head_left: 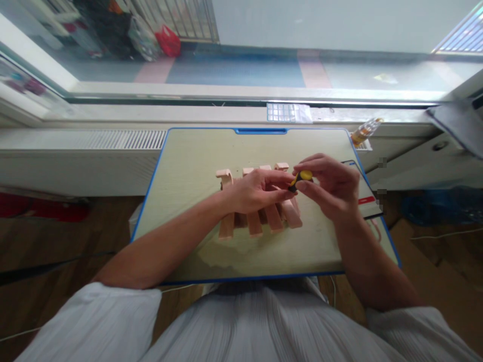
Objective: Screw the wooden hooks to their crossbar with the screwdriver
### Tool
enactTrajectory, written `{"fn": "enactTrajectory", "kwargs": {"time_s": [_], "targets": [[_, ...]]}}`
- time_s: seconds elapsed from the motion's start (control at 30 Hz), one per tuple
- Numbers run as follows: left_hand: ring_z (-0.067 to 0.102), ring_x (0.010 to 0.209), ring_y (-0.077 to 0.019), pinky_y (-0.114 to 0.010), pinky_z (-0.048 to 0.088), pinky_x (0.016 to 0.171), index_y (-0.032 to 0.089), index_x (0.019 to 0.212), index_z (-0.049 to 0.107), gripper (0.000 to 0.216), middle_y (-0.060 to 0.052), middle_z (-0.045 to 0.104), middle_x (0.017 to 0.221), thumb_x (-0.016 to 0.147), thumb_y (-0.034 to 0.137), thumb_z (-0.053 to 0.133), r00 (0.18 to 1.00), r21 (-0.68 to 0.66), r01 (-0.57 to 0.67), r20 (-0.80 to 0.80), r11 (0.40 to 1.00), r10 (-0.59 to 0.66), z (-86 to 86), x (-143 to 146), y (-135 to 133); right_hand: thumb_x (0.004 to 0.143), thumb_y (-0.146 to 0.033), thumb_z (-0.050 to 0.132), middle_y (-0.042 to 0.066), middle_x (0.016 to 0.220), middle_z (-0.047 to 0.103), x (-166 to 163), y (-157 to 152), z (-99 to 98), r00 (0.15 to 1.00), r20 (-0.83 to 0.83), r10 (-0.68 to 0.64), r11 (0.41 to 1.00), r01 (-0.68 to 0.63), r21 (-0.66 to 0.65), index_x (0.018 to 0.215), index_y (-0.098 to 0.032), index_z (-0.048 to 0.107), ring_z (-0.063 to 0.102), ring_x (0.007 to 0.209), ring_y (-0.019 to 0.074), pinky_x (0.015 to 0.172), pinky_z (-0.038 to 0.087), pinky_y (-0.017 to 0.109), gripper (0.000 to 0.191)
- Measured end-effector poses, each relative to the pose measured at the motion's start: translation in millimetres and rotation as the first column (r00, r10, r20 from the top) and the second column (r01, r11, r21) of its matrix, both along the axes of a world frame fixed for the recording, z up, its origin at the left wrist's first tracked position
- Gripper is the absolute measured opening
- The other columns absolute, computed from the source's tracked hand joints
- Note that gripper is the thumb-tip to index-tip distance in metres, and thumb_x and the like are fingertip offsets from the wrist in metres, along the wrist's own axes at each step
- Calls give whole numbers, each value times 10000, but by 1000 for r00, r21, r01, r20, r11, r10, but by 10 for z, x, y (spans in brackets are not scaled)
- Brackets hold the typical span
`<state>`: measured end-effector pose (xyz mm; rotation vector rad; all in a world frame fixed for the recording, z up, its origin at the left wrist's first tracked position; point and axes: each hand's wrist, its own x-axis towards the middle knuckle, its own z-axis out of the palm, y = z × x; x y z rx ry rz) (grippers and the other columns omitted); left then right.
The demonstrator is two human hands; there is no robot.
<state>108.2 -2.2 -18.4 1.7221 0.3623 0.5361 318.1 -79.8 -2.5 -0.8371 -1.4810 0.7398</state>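
Bright daylight is admitted through the window point(264, 45) ahead; soft glare is seen on the worktop point(188, 161). Edges are bent by wide-angle distortion, and the background is blurred.

Short white pleated sleeves point(94, 322), bare forearms point(166, 246)

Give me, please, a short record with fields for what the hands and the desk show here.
Surface: blue-edged lap desk by a window
Right hand: pinches a small yellow-handled tool above the slats
Left hand: rests on the wooden slatted piece, fingertips near the tool's dark tip
Beside it: a leaflet at the desk's right edge
Sill: a small bottle lying past the desk's far right corner
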Motion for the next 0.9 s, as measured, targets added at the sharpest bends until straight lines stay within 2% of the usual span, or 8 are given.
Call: {"fn": "enactTrajectory", "kwargs": {"time_s": [0.2, 0.33, 0.57, 0.73, 0.9], "targets": [[780, 1152, -250, -352, 618, 1006, 157, 1334, 804, 426, -149, 821, 1255, 1036, 457, 760, 1000, -40, 15, 21, 999, -15, -30, 1, -22, 792, -267, 989, 19, 1006, 757, -37, 24, -88, 999, -8, -37, 998, 37, 41, 1080, -328, 799, 694, 842, 209, 666, 558, 393, 350], [781, 1150, -252, -364, 623, 1017, 144, 1315, 801, 433, -154, 821, 1226, 1036, 472, 761, 999, -74, 4, 36, 997, -2, -80, 15, -24, 790, -270, 996, -16, 968, 725, -69, 33, -109, 997, -50, -57, 997, 59, 43, 996, -318, 699, 667, 773, 172, 639, 555, 377, 365], [791, 1069, -210, -312, 630, 929, 152, 1271, 779, 457, -134, 825, 1171, 973, 492, 847, 994, -222, 7, 108, 975, 18, -163, 54, -32, 725, -303, 1054, -36, 913, 720, -111, 40, -95, 994, -91, -58, 998, 61, 34, 942, -321, 618, 637, 731, 159, 571, 496, 350, 487], [795, 1160, -215, -336, 618, 1049, 158, 1257, 795, 430, -140, 833, 1247, 974, 477, 852, 990, -285, 49, 144, 957, -8, -170, 53, -25, 690, -281, 1065, -19, 919, 734, -51, 32, -109, 997, -15, -79, 996, 80, 50, 1021, -314, 720, 659, 773, 183, 633, 531, 365, 479], [794, 1208, -252, -384, 613, 1110, 166, 1257, 821, 429, -134, 826, 1307, 952, 464, 871, 995, -282, 14, 96, 959, 14, -112, 42, -21, 914, -358, 876, 53, 1024, 797, 13, 2, -33, 998, 39, -45, 999, 44, 24, 1188, -322, 874, 712, 885, 233, 712, 570, 407, 277]]}}
